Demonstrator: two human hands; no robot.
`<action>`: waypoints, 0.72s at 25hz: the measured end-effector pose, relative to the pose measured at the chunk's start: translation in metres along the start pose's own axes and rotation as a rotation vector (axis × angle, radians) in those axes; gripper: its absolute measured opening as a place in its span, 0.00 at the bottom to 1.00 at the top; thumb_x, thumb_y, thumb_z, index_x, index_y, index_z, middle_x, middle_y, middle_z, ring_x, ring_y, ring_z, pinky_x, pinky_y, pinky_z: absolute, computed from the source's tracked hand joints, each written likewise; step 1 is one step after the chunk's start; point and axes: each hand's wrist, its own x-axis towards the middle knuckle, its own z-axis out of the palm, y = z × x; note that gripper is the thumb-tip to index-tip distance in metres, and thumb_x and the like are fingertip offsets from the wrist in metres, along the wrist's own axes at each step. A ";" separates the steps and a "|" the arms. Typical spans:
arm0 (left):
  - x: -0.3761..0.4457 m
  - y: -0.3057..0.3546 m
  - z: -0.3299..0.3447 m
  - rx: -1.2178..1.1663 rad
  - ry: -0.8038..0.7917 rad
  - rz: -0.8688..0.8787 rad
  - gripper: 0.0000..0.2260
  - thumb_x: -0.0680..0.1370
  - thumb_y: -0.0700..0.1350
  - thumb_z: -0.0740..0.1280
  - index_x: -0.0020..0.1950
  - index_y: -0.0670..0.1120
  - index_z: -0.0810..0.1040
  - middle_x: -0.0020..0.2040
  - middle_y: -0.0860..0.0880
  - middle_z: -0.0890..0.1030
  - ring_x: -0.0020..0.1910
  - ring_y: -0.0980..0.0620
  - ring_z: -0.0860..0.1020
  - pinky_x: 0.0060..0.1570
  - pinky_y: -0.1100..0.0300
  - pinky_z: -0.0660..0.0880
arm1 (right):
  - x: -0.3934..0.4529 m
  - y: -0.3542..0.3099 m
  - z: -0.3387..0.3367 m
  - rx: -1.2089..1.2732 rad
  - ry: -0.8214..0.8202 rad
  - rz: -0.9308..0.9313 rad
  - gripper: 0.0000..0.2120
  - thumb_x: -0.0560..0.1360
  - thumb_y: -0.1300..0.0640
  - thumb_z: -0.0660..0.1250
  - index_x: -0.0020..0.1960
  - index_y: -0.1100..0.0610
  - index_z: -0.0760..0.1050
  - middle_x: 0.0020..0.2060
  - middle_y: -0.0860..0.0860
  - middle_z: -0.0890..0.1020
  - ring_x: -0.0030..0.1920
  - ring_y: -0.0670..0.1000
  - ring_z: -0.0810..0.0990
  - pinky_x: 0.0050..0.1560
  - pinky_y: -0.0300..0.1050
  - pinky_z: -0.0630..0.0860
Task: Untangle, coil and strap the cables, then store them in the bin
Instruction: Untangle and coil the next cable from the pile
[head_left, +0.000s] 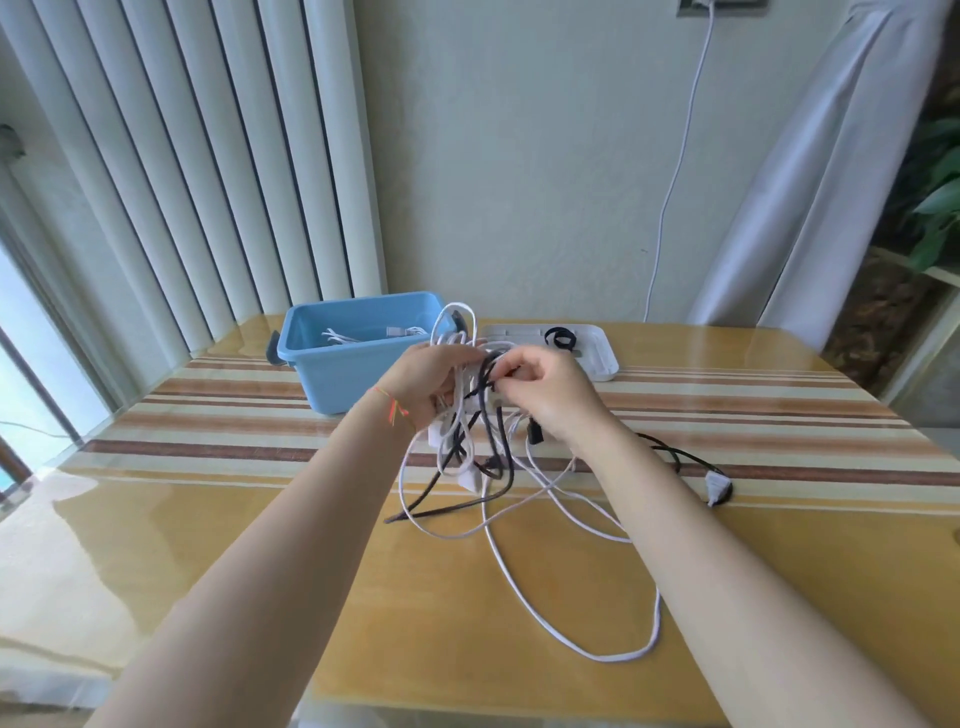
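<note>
A tangle of white and black cables (480, 467) hangs above the table between my hands, with loose loops trailing onto the tabletop toward me. My left hand (426, 384) grips the bundle of white cable loops from the left. My right hand (545, 389) pinches a black cable at the top of the tangle. One long white cable (597, 639) loops far out over the near table. A blue plastic bin (332, 364) stands behind my left hand and holds some white cables.
A white bin lid (602, 358) lies behind my right hand with a black strap (560, 338) on it. A black cable with a white plug (716, 486) lies to the right. A striped runner crosses the wooden table (208, 519). A wall-plugged white cord (670, 197) hangs behind.
</note>
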 end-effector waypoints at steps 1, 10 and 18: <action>0.002 0.005 0.005 0.051 0.021 0.025 0.12 0.76 0.37 0.70 0.57 0.34 0.78 0.29 0.47 0.74 0.20 0.55 0.70 0.23 0.67 0.68 | -0.005 -0.002 -0.002 -0.102 -0.151 -0.005 0.09 0.72 0.63 0.69 0.40 0.49 0.78 0.31 0.45 0.76 0.31 0.47 0.72 0.33 0.40 0.69; -0.023 0.021 0.001 0.663 0.151 0.299 0.22 0.80 0.51 0.63 0.27 0.46 0.69 0.24 0.47 0.71 0.23 0.50 0.66 0.27 0.61 0.64 | -0.003 -0.002 0.001 -0.265 0.091 -0.086 0.18 0.75 0.57 0.68 0.62 0.57 0.67 0.58 0.51 0.73 0.56 0.51 0.74 0.52 0.45 0.70; -0.047 0.003 -0.043 0.004 -0.123 0.036 0.22 0.83 0.52 0.59 0.33 0.52 0.53 0.26 0.53 0.53 0.22 0.56 0.51 0.23 0.62 0.48 | 0.001 -0.022 0.033 -0.666 -0.242 -0.040 0.13 0.75 0.41 0.67 0.42 0.49 0.72 0.39 0.46 0.77 0.48 0.53 0.77 0.52 0.50 0.65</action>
